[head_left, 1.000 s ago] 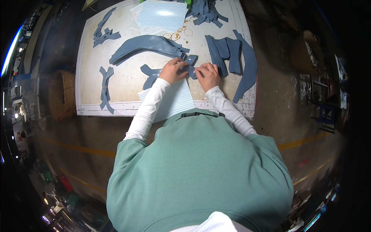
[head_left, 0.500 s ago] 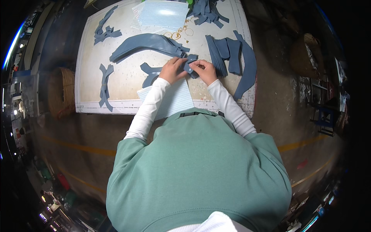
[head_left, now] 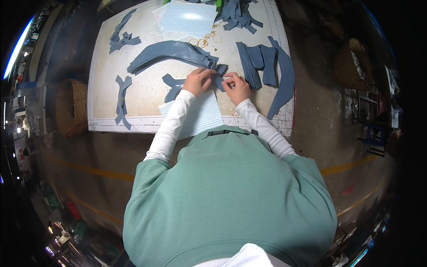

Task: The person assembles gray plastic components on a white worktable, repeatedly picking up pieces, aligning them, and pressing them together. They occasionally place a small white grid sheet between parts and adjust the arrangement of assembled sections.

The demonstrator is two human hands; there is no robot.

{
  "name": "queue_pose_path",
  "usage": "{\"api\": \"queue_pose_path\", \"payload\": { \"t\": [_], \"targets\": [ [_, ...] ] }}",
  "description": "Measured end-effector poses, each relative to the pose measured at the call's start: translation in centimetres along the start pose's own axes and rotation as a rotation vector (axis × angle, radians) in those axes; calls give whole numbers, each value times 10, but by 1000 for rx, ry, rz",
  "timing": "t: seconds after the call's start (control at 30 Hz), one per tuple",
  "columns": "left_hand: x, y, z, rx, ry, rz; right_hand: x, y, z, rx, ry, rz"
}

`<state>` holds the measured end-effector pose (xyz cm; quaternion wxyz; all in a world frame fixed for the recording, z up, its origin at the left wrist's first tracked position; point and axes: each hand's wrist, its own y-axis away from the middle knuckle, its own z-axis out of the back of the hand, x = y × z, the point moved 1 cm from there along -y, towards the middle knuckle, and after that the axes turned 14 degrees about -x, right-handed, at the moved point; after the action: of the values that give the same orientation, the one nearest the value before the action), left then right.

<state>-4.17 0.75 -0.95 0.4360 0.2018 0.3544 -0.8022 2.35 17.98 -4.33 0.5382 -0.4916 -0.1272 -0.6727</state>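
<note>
My left hand (head_left: 199,82) is closed on the left edge of a small blue-grey cut piece (head_left: 219,81), which looks like leather or fabric. To its right, my right hand (head_left: 237,89) has its fingertips pinched together by the piece's near right edge; whatever they hold is too small to make out. A sheet of small labels (head_left: 200,113) lies under my left wrist, at the table's near edge. Just beyond my hands is a thick stack of curved blue-grey pieces (head_left: 167,52). A forked blue-grey piece (head_left: 172,91) lies left of my left hand, partly hidden by it.
More cut pieces lie right, in a fanned stack (head_left: 249,66) and a long curved strip (head_left: 283,80). A tied bundle (head_left: 122,102) lies left. Rubber bands (head_left: 203,43), label sheets (head_left: 189,20) and a heap of strips (head_left: 238,15) are at the back. A wicker basket (head_left: 78,104) stands beside the table (head_left: 100,89).
My right hand has drawn off the middle of the small piece, moving slightly right and nearer to me. My left hand stays on the piece, almost in place.
</note>
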Motion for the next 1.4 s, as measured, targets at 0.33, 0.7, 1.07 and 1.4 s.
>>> {"api": "queue_pose_path", "payload": {
  "t": [0.33,0.7,1.07,1.4],
  "targets": [
    [1,3,0,33,-27,-66,1,-16,9,15,269,205],
    [9,4,-3,22,-59,-102,-3,-78,-7,369,55,269],
    [7,2,-2,30,-36,-78,0,-81,-20,307,200,468],
    [6,3,0,34,66,17,0,-47,7,375,134,234]
  ]
}}
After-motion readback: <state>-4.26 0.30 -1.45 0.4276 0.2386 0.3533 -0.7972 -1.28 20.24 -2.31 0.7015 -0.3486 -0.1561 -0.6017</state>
